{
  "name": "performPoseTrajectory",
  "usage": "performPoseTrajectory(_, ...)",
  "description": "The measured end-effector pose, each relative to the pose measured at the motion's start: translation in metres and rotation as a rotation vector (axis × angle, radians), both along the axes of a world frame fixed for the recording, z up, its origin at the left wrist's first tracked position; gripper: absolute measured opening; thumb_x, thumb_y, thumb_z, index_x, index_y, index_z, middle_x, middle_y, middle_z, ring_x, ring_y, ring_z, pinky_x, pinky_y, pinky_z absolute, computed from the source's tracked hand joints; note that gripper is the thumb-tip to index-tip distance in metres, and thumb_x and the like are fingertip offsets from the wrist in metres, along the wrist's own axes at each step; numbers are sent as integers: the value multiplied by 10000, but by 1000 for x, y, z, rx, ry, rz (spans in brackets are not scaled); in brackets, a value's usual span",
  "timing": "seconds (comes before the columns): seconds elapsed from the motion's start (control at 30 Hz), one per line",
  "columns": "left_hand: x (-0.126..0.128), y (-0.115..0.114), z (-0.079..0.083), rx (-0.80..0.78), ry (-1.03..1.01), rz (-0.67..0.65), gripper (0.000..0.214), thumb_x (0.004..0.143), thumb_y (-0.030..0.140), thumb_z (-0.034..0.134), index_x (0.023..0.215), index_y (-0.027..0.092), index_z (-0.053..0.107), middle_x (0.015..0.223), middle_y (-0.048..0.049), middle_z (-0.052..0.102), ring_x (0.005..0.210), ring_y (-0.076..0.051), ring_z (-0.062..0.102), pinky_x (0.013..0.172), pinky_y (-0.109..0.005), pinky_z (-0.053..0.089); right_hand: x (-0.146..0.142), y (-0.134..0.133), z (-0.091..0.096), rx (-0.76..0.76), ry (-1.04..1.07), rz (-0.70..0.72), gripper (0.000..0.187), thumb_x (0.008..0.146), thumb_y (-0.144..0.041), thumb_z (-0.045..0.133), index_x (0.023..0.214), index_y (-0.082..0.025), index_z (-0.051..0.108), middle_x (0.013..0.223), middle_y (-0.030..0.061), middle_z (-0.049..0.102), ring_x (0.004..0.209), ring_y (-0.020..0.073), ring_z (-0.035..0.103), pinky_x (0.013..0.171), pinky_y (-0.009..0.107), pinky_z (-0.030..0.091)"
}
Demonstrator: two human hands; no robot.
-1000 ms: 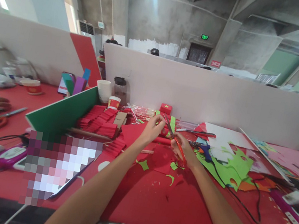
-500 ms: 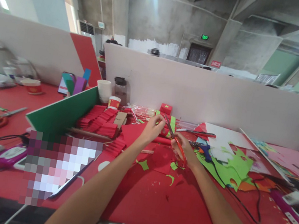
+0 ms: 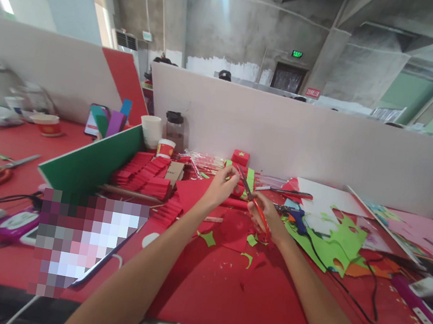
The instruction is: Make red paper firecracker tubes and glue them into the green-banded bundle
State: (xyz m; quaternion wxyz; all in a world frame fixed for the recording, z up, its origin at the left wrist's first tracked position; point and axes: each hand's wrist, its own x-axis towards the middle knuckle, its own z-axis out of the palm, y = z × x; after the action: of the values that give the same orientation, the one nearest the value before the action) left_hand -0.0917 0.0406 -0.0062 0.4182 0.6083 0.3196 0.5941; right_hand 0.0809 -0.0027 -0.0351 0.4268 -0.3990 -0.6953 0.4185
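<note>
My right hand (image 3: 263, 215) is closed around the orange-red handles of a pair of scissors (image 3: 247, 187), whose blades point up and to the left. At the blade tips my left hand (image 3: 222, 184) is held in a pinch; whatever lies between its fingers is too small to make out. Under the hands, red paper (image 3: 233, 231) lies on the red table. Several green paper scraps (image 3: 208, 237) are scattered around it. Behind the scissors stands a small red box with a yellow star (image 3: 241, 157), next to a light green strip (image 3: 250, 179).
Folded red paper strips (image 3: 147, 175) lie beside a green divider board (image 3: 91, 159). At front left rests a tablet-like screen (image 3: 101, 248), partly blurred. A blue glue gun (image 3: 297, 219) with its black cable and cut green sheets (image 3: 338, 233) lie right. Cups (image 3: 166, 148) and a bottle (image 3: 174, 131) stand behind.
My hands and the scissors have hardly moved. At the far left, another person's hand has drawn back toward the picture's edge.
</note>
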Motion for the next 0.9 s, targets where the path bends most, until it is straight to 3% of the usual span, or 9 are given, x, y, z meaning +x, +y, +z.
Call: performPoseTrajectory(0.9,0,-1,1,-12,-15,-11,157,830,246,545,717,198,447,516,65,493,454,-83,495,485,-200,367,-4,-4,2,-8,61,12,480,819,-643,615,1033,-219,545,590,-81,437,328,52,333,302,191,284)
